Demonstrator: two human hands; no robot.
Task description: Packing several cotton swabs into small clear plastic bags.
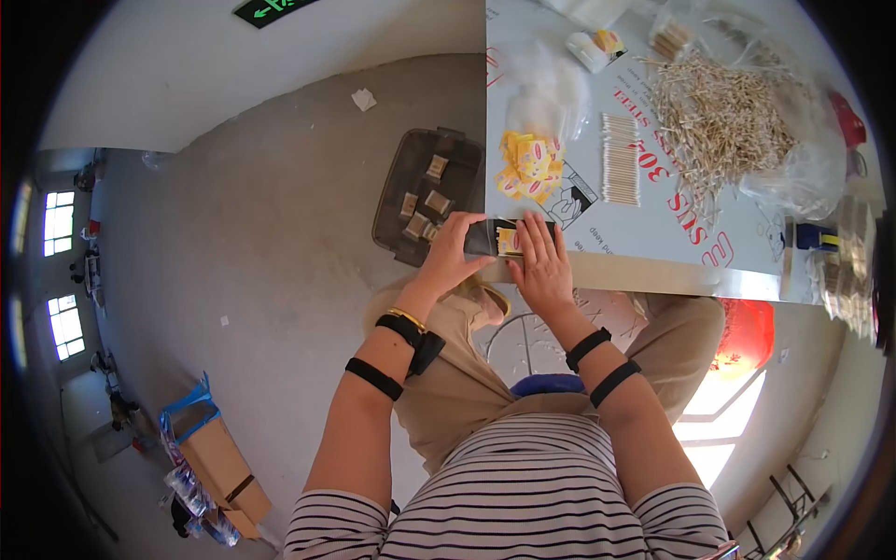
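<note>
Two black straps circle my right forearm, and more black bands sit on my left arm with a gold bracelet, above my striped shirt [523, 495] and tan trousers [457, 401] at the bottom of the frame. At the centre, my left hand [450, 257] is partly closed, fingers and thumb around the left end of a black block [481, 238]; how firmly it presses I cannot tell. My right hand [546, 271] is spread flatter, its fingers straight and side by side across the block's right end, its thumb apart from them. Between my hands a yellow card [509, 241] shows on the block, at the near edge of the table [644, 247], whose pale sheet carries red print. Just left of the table, a dark plastic bin [411, 149] holds several small packs [436, 201]. Beyond my right fingers lies a pile of yellow cards [532, 163], with clear plastic bags [555, 93] behind it. Right of that pile, cotton swabs lie in a neat row [621, 159], and a large loose heap of swabs [719, 121] fills the upper right. Farther off, a cardboard box [224, 462] stands at lower left, a white scrap of paper [364, 98] lies on the floor at upper left, bright windows [65, 327] show at the far left, and a green sign [271, 9] hangs at the top edge.
</note>
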